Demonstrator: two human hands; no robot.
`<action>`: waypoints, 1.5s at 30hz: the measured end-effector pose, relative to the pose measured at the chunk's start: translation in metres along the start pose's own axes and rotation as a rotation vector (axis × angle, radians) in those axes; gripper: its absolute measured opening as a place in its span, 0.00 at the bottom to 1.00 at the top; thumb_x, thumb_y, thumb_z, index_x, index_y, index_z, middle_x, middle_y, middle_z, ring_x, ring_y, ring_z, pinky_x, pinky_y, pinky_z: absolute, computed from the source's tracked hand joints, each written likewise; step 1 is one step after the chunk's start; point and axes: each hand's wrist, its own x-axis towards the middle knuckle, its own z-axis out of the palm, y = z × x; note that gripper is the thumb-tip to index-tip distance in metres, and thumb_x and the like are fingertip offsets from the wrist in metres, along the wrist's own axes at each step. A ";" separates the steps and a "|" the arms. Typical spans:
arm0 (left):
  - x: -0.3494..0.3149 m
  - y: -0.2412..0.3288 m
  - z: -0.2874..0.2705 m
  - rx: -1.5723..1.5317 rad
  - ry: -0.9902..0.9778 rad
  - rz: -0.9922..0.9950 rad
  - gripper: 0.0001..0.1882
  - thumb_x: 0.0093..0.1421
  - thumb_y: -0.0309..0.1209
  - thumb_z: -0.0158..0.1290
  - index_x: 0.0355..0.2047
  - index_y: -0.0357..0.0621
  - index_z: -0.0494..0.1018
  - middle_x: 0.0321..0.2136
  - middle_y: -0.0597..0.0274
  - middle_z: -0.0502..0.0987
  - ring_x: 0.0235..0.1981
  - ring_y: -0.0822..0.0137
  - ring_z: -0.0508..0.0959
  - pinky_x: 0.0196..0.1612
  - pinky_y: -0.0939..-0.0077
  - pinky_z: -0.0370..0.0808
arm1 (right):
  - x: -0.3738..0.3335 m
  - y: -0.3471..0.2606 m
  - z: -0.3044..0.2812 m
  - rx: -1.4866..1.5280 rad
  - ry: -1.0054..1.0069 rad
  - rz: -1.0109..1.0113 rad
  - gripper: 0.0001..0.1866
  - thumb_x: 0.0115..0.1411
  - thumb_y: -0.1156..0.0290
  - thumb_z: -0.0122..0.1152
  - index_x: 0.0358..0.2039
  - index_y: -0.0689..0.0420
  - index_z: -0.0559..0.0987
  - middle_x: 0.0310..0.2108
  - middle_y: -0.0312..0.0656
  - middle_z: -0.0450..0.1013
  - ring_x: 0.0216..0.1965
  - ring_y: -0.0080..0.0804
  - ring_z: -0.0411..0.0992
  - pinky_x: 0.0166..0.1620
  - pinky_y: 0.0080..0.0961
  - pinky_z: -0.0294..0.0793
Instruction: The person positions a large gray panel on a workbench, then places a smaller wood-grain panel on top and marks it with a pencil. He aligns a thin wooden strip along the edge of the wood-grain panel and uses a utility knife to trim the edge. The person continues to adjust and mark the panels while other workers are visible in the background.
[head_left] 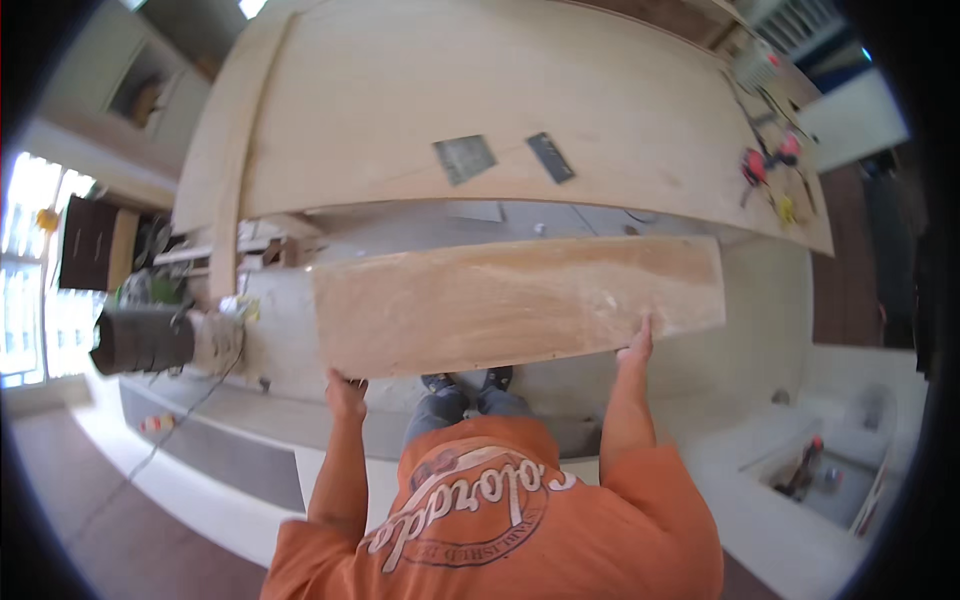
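Note:
A long, light-brown wooden board [500,305] spans the space in front of my body, held above the floor. My left hand [346,392] grips its near left corner; the fingers are partly hidden beneath the board. At the near right edge, my right hand [638,342] holds the board with the thumb on top and the other fingers out of sight underneath. Pale, whitish smears mark the board's right part. Beyond it on the large wooden worktable [480,80] lie a grey square sheet [464,159] and a dark rectangular plate [550,157].
Red-and-black power tools [754,166] sit at the table's right end. A narrow wooden strip [243,150] crosses its left side. A dark cylindrical bucket [145,337] stands at left with a cable [190,412] nearby. At lower right is a recessed sink [760,468] with tools inside.

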 end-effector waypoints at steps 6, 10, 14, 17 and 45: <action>0.002 0.003 0.000 -0.114 0.143 0.188 0.28 0.70 0.42 0.38 0.59 0.28 0.57 0.55 0.42 0.65 0.52 0.46 0.71 0.51 0.52 0.74 | -0.001 0.014 0.014 0.106 -0.105 0.045 0.36 0.58 0.46 0.60 0.60 0.52 0.66 0.58 0.42 0.66 0.58 0.42 0.65 0.58 0.44 0.65; 0.011 0.008 0.003 -0.086 0.181 0.194 0.29 0.69 0.44 0.39 0.58 0.28 0.58 0.55 0.41 0.66 0.52 0.45 0.72 0.53 0.51 0.73 | -0.004 0.012 0.007 0.009 -0.047 0.065 0.36 0.57 0.44 0.60 0.59 0.53 0.67 0.57 0.43 0.67 0.57 0.45 0.65 0.59 0.45 0.63; 0.016 0.014 0.000 -0.087 0.203 0.148 0.29 0.69 0.45 0.40 0.57 0.28 0.59 0.54 0.43 0.67 0.51 0.46 0.73 0.51 0.50 0.73 | -0.013 0.020 -0.001 0.033 -0.012 0.033 0.38 0.56 0.42 0.61 0.60 0.52 0.66 0.57 0.42 0.66 0.57 0.45 0.64 0.60 0.48 0.61; 0.014 0.026 0.003 0.054 0.164 0.087 0.30 0.69 0.47 0.37 0.57 0.27 0.58 0.55 0.40 0.66 0.53 0.43 0.71 0.54 0.47 0.71 | -0.020 0.029 -0.026 -0.017 0.009 0.039 0.38 0.54 0.38 0.60 0.59 0.47 0.67 0.57 0.42 0.66 0.57 0.46 0.63 0.58 0.52 0.61; 0.049 0.035 0.153 1.545 -0.162 1.118 0.38 0.62 0.56 0.41 0.66 0.48 0.53 0.68 0.60 0.51 0.69 0.58 0.48 0.70 0.56 0.40 | -0.049 0.000 -0.055 -1.555 0.593 -0.476 0.53 0.49 0.34 0.59 0.61 0.67 0.61 0.64 0.59 0.53 0.63 0.58 0.55 0.62 0.45 0.59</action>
